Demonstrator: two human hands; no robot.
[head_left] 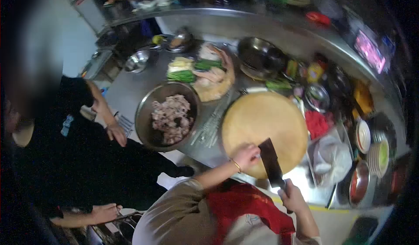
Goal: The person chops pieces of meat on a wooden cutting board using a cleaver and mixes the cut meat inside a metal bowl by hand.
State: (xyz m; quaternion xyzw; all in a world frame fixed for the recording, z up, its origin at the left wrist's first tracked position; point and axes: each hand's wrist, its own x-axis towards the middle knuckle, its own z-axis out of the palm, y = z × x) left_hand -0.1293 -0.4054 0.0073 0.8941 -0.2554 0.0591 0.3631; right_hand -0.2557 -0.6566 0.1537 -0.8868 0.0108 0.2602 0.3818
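My right hand (294, 197) is wrapped round the dark handle of a cleaver (271, 163), whose broad blade slants across the near edge of a thick round chopping board (262, 118). Beside the blade's upper left corner, my left hand (246, 156) has its fingers curled together over the board's near left part; anything inside them is too blurred to make out. Left of the board stands a large steel bowl (140, 114) with chopped pinkish meat (172, 118) in it. Several thin skewers (209, 127) appear to lie between bowl and board.
Behind the bowl lie a pale slab of meat (214, 90) and green vegetables (181, 76). A wok-like pan (259, 55) stands behind the board. To the right are a plastic bag (334, 160), stacked plates (379, 157) and a lit phone (369, 50). Another person (87, 157) stands at left.
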